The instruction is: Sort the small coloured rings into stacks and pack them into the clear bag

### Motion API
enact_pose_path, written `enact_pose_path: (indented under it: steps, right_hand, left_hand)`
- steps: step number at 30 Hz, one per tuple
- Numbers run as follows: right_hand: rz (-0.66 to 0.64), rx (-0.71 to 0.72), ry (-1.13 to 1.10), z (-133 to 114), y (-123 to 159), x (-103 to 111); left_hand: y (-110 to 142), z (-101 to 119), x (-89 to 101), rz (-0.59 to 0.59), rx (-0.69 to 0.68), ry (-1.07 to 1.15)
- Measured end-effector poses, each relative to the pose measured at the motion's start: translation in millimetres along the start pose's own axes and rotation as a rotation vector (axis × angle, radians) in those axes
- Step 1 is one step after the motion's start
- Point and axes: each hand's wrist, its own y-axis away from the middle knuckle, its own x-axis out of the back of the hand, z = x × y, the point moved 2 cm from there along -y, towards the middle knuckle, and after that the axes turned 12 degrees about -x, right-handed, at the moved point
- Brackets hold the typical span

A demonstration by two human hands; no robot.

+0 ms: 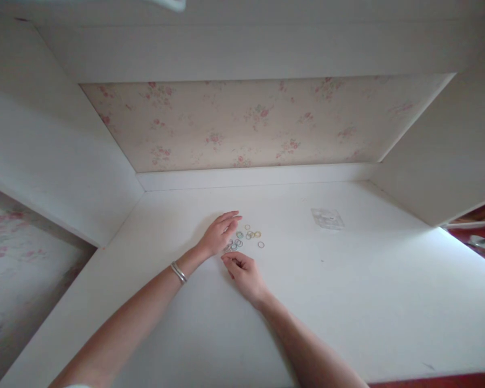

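Several small rings [238, 244] lie in a loose cluster on the white desk, some silvery or dark, others yellowish and greenish. One ring [261, 244] sits apart at the cluster's right side. My left hand [221, 233] rests beside the rings on their left, fingers stretched out and holding nothing. Close to the near edge of the cluster is my right hand [244, 275], its thumb and fingertips pinched together. Whatever may be between those fingertips is too small to make out. A silvery bracelet [178, 272] circles my left wrist.
A clear, square plastic box [327, 219] stands on the white desk [372, 302], right of the rings. White panels [436, 134] rise at both sides, with flowered wallpaper [258, 124] behind. Past the right panel are red and metallic items [480, 242].
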Motion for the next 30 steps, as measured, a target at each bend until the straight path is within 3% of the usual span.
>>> enact_pose_path:
  steps: [3, 8, 12, 16, 19, 23, 30]
  right_hand:
    - [0.04, 0.016, 0.052, 0.7, 1.3, 0.7]
    - [0.144, 0.159, 0.244, -9.0, 7.4, 9.4]
    - [0.43, 0.187, 0.331, -16.8, 1.4, 39.3]
    - [0.68, 0.142, 0.406, -14.5, -13.3, 73.3]
    - [0.686, 0.149, 0.686, -11.6, -19.0, 79.8]
    - [0.587, 0.209, 0.994, -11.1, -16.5, 68.6]
    - [0.575, 0.368, 1.007, -12.1, -15.0, 60.6]
  left_hand:
    - [16.8, -10.7, 20.3, 0.149, 0.108, -0.031]
    - [55.5, -5.5, 21.9, 0.011, 0.146, -0.104]
    - [71.0, 13.9, 8.4, -0.091, 0.079, -0.104]
    - [68.1, 18.9, -2.2, -0.095, 0.04, -0.149]
    - [60.7, 16.2, -8.4, -0.105, 0.024, -0.185]
    - [54.5, 13.1, -14.5, -0.126, 0.024, -0.238]
    - [62.3, 10.4, -13.5, -0.094, 0.009, -0.287]
